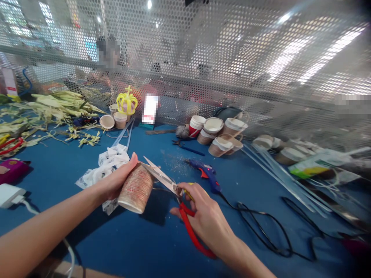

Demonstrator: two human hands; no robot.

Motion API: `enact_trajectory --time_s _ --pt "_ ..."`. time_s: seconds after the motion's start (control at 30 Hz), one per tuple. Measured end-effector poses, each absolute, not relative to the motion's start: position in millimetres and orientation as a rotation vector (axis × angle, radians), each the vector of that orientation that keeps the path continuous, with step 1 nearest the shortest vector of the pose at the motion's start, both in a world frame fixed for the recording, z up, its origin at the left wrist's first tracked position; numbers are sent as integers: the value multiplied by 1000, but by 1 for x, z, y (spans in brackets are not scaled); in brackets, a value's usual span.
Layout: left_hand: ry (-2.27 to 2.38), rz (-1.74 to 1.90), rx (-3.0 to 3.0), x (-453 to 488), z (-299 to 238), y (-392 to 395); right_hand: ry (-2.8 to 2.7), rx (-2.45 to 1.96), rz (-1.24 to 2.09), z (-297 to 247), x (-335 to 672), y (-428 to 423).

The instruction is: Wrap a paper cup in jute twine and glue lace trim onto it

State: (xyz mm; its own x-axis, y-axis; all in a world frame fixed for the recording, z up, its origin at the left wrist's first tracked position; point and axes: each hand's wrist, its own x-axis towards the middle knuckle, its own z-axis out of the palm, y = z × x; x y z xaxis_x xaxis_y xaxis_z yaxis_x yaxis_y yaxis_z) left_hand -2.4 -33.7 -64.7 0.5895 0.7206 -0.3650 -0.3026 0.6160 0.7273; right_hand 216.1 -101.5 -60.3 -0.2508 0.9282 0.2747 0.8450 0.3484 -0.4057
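Note:
My left hand (120,177) is wrapped around a cup (136,188) covered in rows of brown twine, with its white rim tilted down toward me. In my right hand (203,210) is a pair of scissors (169,182) with red handles. Their blades stand apart, close to the upper end of the cup. Whether they touch it or the twine, I cannot tell. A thin strand trails from the cup toward the right hand. Crumpled white lace (107,164) lies behind the left hand. A blue glue gun (206,172) rests to the right of the scissors.
Several wrapped cups (213,125) and a ball of grey twine (182,131) stand near the perforated metal screen (179,46). Pliers (188,147) lie before them. Glue sticks (278,177) and a looped black cord (266,227) spread rightward. Dried husks (58,104) cover the far left.

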Motion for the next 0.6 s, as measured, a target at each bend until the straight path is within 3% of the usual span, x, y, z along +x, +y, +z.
enact_trajectory --time_s 0.6 --pt "727 644 651 1 -65 -33 -2172 -1493 230 -70 216 -103"
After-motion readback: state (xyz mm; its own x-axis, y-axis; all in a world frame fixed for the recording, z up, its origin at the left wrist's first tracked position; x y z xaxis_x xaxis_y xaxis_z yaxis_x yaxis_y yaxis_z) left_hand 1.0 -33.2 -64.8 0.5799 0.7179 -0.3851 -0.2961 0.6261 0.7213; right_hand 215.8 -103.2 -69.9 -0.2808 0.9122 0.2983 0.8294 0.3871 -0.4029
